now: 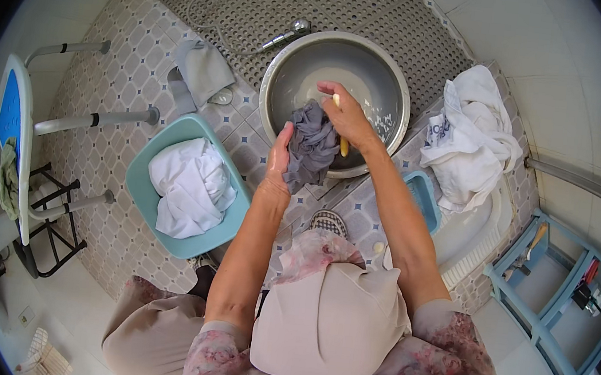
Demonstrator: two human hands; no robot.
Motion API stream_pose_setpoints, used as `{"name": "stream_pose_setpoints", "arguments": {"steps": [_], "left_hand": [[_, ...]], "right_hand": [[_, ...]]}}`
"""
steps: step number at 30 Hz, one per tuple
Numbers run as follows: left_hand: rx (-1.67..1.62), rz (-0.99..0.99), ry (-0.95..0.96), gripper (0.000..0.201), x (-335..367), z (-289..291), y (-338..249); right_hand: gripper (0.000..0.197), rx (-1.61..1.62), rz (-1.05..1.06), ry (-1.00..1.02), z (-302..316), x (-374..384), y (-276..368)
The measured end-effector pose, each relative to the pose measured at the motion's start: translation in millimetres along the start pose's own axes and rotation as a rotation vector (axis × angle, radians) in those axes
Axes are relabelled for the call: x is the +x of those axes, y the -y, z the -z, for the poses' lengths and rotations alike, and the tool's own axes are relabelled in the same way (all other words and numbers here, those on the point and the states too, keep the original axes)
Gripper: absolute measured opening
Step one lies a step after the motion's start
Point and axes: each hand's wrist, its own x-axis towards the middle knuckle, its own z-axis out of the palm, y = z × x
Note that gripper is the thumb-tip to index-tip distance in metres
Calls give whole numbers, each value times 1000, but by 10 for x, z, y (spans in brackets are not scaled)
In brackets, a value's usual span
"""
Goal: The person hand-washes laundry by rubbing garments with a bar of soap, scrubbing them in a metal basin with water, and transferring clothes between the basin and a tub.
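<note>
A bunched, wet-looking grey cloth hangs over the near rim of a round metal basin with cloudy water in it. Along the cloth's left side lies my left hand, its palm turned inward and the cloth held against it. My right hand is closed around a slim yellow bar, at the cloth's upper right. Both ends of the bar stick out past the fingers; its middle is hidden, so I cannot tell its exact kind.
A teal tub with white laundry stands left. White towels lie right, above a small blue basin. A shower head rests behind the metal basin. A shower chair and blue rack flank the sides.
</note>
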Motion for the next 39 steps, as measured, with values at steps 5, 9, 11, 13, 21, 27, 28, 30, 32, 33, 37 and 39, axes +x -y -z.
{"name": "stream_pose_setpoints", "arguments": {"steps": [5, 9, 11, 13, 21, 27, 28, 30, 32, 33, 37, 39], "left_hand": [[385, -30, -207, 52, 85, -189, -63], [393, -126, -69, 48, 23, -123, -242], [310, -112, -45, 45, -15, -171, -245], [227, -112, -37, 43, -69, -180, -296], [176, -255, 326, 36, -2, -36, -430], [16, -434, 74, 33, 89, -289, -293], [-101, -420, 55, 34, 121, -307, -250], [-78, -394, 62, 36, 71, -295, -215], [-39, -336, 97, 39, 88, -284, -162], [-21, -305, 117, 41, 114, -278, -123], [56, -227, 172, 51, 8, -230, -61], [39, -92, 144, 52, -54, -309, 10]], "right_hand": [[36, 349, 28, 417, 83, -65, 566], [37, 531, 26, 474, -154, -160, 558], [44, 646, -42, 629, -150, -148, 552], [44, 624, -195, 588, -167, -189, 577], [26, 512, -403, 550, -344, -94, 288], [26, -77, 130, -400, -201, -258, 636], [27, -67, 334, -577, -132, -330, 819], [22, 24, 480, -431, -258, -457, 1272], [19, -149, 588, -315, -486, -532, 1256], [17, -325, 692, -190, -529, -542, 1203], [19, -338, 333, -229, -392, -264, 988], [22, -406, 296, -303, -237, -126, 805]]}}
